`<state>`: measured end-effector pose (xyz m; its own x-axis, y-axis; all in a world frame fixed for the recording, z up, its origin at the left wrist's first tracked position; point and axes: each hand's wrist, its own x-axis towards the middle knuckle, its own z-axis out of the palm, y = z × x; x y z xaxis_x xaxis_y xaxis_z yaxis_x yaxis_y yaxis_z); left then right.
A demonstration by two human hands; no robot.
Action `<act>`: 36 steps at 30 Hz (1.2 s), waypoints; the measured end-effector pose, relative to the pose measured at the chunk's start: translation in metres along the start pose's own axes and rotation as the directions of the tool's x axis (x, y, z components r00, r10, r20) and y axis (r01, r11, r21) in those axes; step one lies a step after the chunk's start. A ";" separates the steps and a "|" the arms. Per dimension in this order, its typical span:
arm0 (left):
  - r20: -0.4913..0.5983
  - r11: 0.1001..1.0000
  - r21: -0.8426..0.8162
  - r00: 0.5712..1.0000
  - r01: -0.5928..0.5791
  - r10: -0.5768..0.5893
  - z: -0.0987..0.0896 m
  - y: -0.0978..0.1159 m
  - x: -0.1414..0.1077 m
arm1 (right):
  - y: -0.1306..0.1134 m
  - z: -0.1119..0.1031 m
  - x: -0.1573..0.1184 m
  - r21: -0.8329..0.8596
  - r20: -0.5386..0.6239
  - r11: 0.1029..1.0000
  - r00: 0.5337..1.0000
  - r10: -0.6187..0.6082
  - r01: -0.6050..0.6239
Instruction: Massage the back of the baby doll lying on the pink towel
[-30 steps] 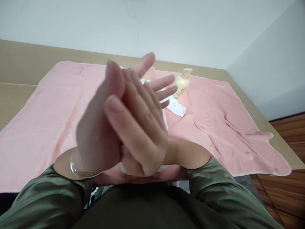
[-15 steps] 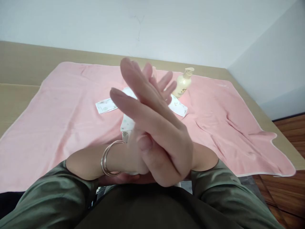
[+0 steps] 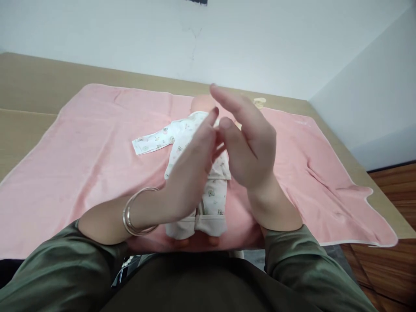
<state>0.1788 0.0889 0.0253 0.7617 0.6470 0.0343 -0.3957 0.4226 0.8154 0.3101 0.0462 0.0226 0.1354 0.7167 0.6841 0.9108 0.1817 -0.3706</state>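
Observation:
Both of my hands are raised in front of me above a baby doll and hold nothing I can see. My left hand (image 3: 191, 167), with bangles (image 3: 128, 216) on its wrist, has its fingers stretched upward, palm turned to the right. Facing it is my right hand (image 3: 251, 147), its fingers extended and slightly bent. Their fingertips come close together; whether they touch is unclear. Beneath them the baby doll (image 3: 182, 141) lies in a white printed top and trousers (image 3: 216, 197). My hands cover part of its head and its right-side sleeve.
The doll lies on a pink blanket (image 3: 107, 138) spread over a light wooden table (image 3: 29, 82). Behind my right hand, only the pump top of a cream bottle (image 3: 259, 102) shows. A white wall (image 3: 130, 34) rises along the table's far edge.
My hands, earlier crossed and pressed against each other, have come apart, left hand to the left, right hand to the right. More of the doll shows now, while the bottle is mostly covered.

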 end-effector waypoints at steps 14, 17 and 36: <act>-0.170 0.435 0.900 0.932 0.015 0.319 -0.132 -0.027 0.172 | 0.066 0.100 0.016 -0.112 0.350 0.975 0.911 0.218 -0.190; -0.164 0.249 0.965 0.933 0.084 0.322 -0.143 -0.039 0.176 | 0.063 0.119 0.010 -0.208 0.441 0.963 0.863 0.248 -0.171; -0.157 -0.005 0.986 0.933 0.167 0.324 -0.147 -0.054 0.173 | 0.093 0.117 0.017 -0.407 0.354 0.808 0.742 0.569 -0.425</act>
<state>0.2562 0.2715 -0.0975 0.5021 0.8401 0.2055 0.6353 -0.5195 0.5714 0.3510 0.1543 -0.0737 0.4809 0.8736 0.0747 0.8373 -0.4323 -0.3346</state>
